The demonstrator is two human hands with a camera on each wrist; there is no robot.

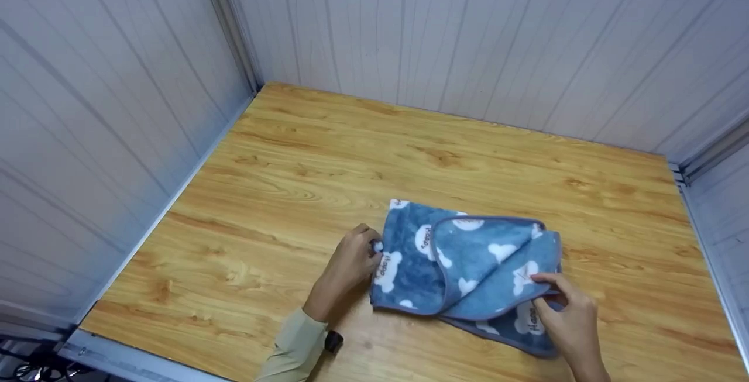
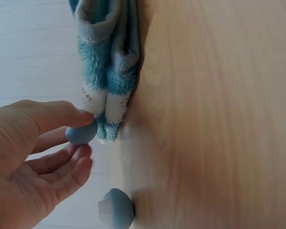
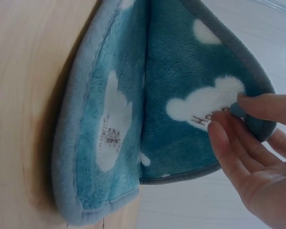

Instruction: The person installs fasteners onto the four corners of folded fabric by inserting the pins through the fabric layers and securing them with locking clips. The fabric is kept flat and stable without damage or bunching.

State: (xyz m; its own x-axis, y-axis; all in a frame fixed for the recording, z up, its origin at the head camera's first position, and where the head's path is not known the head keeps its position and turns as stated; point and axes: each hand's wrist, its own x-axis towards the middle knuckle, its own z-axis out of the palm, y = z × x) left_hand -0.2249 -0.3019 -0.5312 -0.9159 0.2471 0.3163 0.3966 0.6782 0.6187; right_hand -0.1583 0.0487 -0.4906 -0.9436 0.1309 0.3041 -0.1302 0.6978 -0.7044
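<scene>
A folded blue fleece blanket with white cloud and bone prints and grey edging lies on the table. My left hand is at its left edge. Between the left thumb and fingers is a small blue-grey rounded piece, close against the folded layers. A similar domed piece with a pale stub sits nearby on the table. At the right end, my right hand pinches the lifted upper corner of the blanket, whose lower layer spreads below. A small blue round piece shows at the right thumb tip.
The wood-grain table extends behind and left of the blanket. Pale panels wall it in at the back and sides. A small black object is beside the left sleeve, and dark cables show at the lower left.
</scene>
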